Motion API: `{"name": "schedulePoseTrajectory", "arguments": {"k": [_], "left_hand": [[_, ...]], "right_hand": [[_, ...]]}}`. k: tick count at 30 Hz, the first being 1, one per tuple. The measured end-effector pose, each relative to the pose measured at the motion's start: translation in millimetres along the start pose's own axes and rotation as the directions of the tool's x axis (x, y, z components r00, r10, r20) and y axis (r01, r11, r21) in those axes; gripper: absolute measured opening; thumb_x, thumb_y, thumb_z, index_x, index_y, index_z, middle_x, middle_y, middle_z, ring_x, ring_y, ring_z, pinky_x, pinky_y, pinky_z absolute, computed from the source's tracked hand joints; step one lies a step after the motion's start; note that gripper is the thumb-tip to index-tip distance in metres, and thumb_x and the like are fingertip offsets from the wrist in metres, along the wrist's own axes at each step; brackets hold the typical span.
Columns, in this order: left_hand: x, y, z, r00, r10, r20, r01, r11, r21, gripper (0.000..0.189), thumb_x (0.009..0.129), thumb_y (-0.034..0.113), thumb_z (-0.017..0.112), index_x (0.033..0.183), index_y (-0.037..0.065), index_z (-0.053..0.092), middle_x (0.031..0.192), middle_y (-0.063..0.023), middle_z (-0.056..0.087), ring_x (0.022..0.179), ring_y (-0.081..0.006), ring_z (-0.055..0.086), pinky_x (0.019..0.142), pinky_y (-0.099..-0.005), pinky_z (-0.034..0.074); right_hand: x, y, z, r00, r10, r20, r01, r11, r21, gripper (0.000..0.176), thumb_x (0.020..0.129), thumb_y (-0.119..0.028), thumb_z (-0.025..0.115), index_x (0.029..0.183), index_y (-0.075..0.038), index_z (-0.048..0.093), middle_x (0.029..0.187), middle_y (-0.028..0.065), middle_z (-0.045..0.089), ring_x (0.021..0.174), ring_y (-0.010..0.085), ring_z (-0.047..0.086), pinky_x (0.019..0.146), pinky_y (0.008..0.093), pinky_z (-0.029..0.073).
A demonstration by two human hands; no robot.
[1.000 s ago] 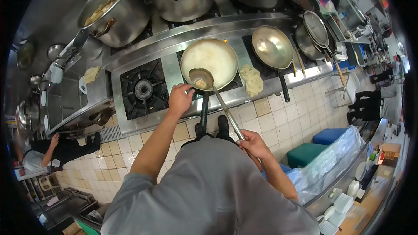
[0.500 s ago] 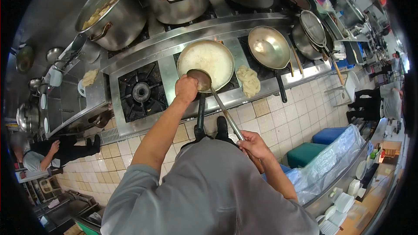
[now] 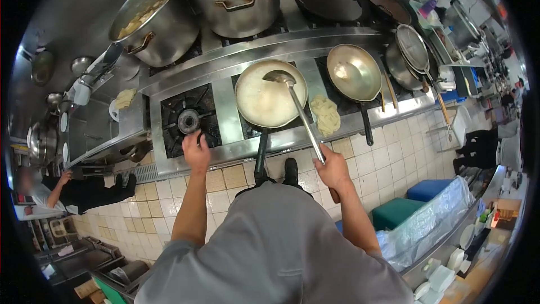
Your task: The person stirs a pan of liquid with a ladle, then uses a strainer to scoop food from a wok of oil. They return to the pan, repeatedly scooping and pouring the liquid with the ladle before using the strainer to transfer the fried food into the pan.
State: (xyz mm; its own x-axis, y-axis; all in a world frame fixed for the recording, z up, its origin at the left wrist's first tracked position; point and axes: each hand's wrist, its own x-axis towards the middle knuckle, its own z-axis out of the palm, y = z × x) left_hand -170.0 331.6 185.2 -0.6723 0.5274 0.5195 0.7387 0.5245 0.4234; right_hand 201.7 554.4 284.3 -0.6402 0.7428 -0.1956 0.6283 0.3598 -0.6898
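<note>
My right hand (image 3: 334,170) is wrapped round the handle of a long metal ladle (image 3: 304,118). The ladle's bowl lies over the frying pan (image 3: 238,104), which holds pale, whitish liquid (image 3: 261,98) and sits on a burner. Its black handle (image 3: 261,155) points toward me. My left hand (image 3: 196,151) hovers near the front edge of the bare burner (image 3: 188,121) on the left, fingers apart and partly curled, with nothing visible in it. A crumpled cloth (image 3: 325,115) rests on the stove to the right of the pan.
Two large stock pots (image 3: 236,11) stand behind on the left, dark pans (image 3: 329,0) behind on the right. An empty-looking pan (image 3: 354,73) sits right of the cloth. A co-worker (image 3: 84,191) stands far left. Plastic-covered bins (image 3: 433,225) are at the lower right.
My left hand has left the ladle's bowl and moved left, toward the bare burner. The ladle has swung up and right over the pan, its bowl turned over; my right hand has risen.
</note>
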Motion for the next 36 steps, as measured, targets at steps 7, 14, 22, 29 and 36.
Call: {"name": "schedulePoseTrajectory", "arguments": {"k": [7, 14, 22, 29, 36], "left_hand": [[-184, -101, -69, 0.857, -0.514, 0.033, 0.494, 0.838, 0.231, 0.044, 0.087, 0.009, 0.066, 0.130, 0.005, 0.058, 0.120, -0.0240, 0.054, 0.111, -0.0411, 0.054, 0.100, -0.0470, 0.044], [-343, -173, -116, -0.068, -0.957, 0.283, 0.909, 0.058, 0.414, 0.043, 0.088, 0.022, 0.064, 0.127, 0.003, 0.059, 0.105, -0.0191, 0.064, 0.090, -0.0398, 0.064, 0.082, -0.0494, 0.054], [-309, -140, -65, 0.029, -0.747, 0.664, 0.941, 0.245, 0.235, 0.041, 0.092, 0.036, 0.066, 0.118, 0.004, 0.064, 0.084, -0.0117, 0.071, 0.067, -0.0202, 0.067, 0.061, -0.0364, 0.056], [-215, -139, -3, 0.366, -0.594, 0.716, 0.750, 0.644, 0.151, 0.047, 0.089, 0.033, 0.067, 0.124, 0.002, 0.064, 0.100, -0.0187, 0.072, 0.087, -0.0249, 0.069, 0.080, -0.0355, 0.054], [-216, -140, -2, 0.276, -0.595, 0.755, 0.795, 0.582, 0.169, 0.046, 0.090, 0.033, 0.069, 0.123, 0.002, 0.065, 0.099, -0.0173, 0.073, 0.084, -0.0237, 0.069, 0.080, -0.0361, 0.055]], "right_hand": [[53, 18, 21, 0.999, 0.006, 0.052, -0.019, 0.963, 0.270, 0.023, 0.085, -0.010, 0.068, 0.106, -0.002, 0.065, 0.074, 0.0180, 0.065, 0.066, 0.0301, 0.066, 0.063, 0.0378, 0.053], [57, 9, 44, 0.870, 0.097, 0.484, -0.432, 0.624, 0.651, 0.024, 0.094, -0.011, 0.062, 0.116, -0.001, 0.064, 0.072, 0.0005, 0.058, 0.060, 0.0111, 0.057, 0.053, 0.0254, 0.044], [18, -11, 18, 0.730, 0.071, 0.679, -0.681, 0.150, 0.717, 0.039, 0.097, -0.020, 0.056, 0.129, 0.002, 0.054, 0.077, -0.0013, 0.053, 0.051, 0.0077, 0.040, 0.048, 0.0250, 0.030], [2, 7, 9, 0.721, -0.019, 0.693, -0.692, 0.036, 0.721, 0.041, 0.096, -0.019, 0.058, 0.131, 0.003, 0.053, 0.076, -0.0001, 0.055, 0.050, 0.0077, 0.042, 0.047, 0.0248, 0.031], [-15, 5, 10, 0.774, -0.007, 0.634, -0.633, 0.031, 0.773, 0.042, 0.098, -0.017, 0.058, 0.133, 0.004, 0.051, 0.072, 0.0017, 0.056, 0.045, 0.0085, 0.043, 0.043, 0.0250, 0.032]]}}
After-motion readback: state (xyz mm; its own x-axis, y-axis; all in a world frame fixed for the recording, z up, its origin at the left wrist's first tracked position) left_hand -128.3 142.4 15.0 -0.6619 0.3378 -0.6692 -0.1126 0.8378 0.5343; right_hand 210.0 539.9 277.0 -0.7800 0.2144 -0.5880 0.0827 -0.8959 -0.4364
